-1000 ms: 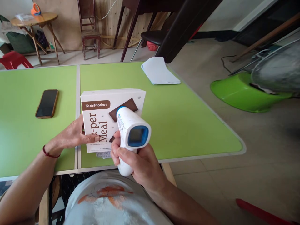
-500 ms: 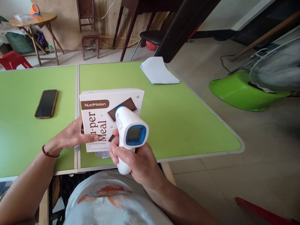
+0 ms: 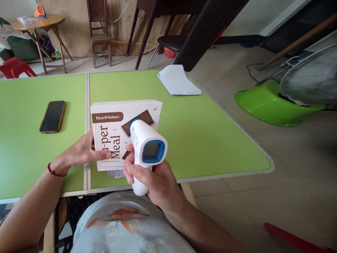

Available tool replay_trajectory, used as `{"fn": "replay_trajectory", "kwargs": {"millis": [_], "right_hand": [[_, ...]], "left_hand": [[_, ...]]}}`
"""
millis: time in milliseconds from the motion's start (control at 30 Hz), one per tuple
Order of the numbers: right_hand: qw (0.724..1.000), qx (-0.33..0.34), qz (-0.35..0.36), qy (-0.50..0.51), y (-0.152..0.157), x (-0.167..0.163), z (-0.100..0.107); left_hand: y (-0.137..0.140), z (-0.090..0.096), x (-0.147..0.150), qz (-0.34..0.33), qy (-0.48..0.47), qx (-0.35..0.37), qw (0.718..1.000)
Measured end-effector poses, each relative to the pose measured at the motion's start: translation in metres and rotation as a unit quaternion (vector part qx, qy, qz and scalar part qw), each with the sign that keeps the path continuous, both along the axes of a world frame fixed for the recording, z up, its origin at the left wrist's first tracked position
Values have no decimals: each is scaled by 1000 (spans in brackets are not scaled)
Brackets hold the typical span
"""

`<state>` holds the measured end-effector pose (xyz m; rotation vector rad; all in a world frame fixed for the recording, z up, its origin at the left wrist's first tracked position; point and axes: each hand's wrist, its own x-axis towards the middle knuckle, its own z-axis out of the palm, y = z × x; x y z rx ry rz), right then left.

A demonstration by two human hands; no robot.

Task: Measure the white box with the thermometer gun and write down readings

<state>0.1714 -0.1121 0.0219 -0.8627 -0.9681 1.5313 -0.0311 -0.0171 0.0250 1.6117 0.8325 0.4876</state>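
My left hand [image 3: 83, 149] grips the left side of a white NutriMotion box [image 3: 109, 135], its thumb across the front and the other fingers mostly hidden behind. The box's printed face is turned toward me. My right hand [image 3: 158, 179] is wrapped around the handle of a white infrared thermometer [image 3: 138, 138] with a blue-rimmed screen. Its blue-ringed nose points at the box front, close to it; whether they touch I cannot tell. The screen looks dark, with no readable digits. Below the box a bit of grey patterned cloth [image 3: 116, 173] shows.
A phone [image 3: 52, 116] lies on the green table [image 3: 210, 140] to the left. White papers [image 3: 179, 80] rest near the far edge. Beyond stand a wooden chair [image 3: 101, 40] and a small round table [image 3: 42, 23]. A bright green basin-like object [image 3: 265, 107] is on the right.
Almost nothing differs. The whole view has shifted very slightly; both hands keep their hold on the box and the thermometer.
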Motion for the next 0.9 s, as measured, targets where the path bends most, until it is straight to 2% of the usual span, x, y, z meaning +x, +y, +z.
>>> {"fn": "replay_trajectory", "kwargs": {"millis": [300,500,700,900], "right_hand": [[1000,-18,-6,-15,0,2,-2],[1000,-11,2,-5,0,4,-5],[1000,-9,-9,18,2,3,0],[998,-16,-38,-37,0,8,-5]], "left_hand": [[1,-1,-1,7,9,20,1000],[1,0,0,9,19,12,1000],[1,0,0,6,-1,-9,1000],[1,-1,2,18,-9,-28,999]]}}
